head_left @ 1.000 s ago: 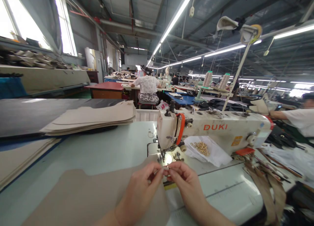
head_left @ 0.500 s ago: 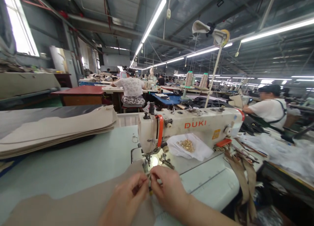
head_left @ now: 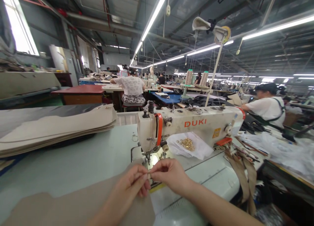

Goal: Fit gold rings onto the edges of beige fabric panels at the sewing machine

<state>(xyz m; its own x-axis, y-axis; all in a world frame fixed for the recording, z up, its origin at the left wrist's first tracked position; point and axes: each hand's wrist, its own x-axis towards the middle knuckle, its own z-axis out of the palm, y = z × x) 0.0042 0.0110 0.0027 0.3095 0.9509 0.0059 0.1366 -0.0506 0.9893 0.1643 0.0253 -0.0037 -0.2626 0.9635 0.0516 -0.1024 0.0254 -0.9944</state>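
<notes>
My left hand and my right hand meet at their fingertips in front of the sewing machine's needle area. Both are closed in a pinch, and a tiny shiny bit shows between them, too small to name. Under my left hand and forearm a flat beige-grey panel lies on the table. Just beyond my fingers stands the white sewing machine, its lamp lighting the needle plate. On the machine bed, under its arm, a white plastic bag lies spread with a heap of small gold-coloured metal pieces.
A stack of beige panels covers the table's left side. Tan straps hang over the right edge, near clear plastic bags. Behind the machine rise thread cones. One person sits at right, another ahead.
My right hand has risen slightly and turned flatter. My left hand has rolled, its lower fingers now curled beneath the pinch. The panel and machine stay where they were.
</notes>
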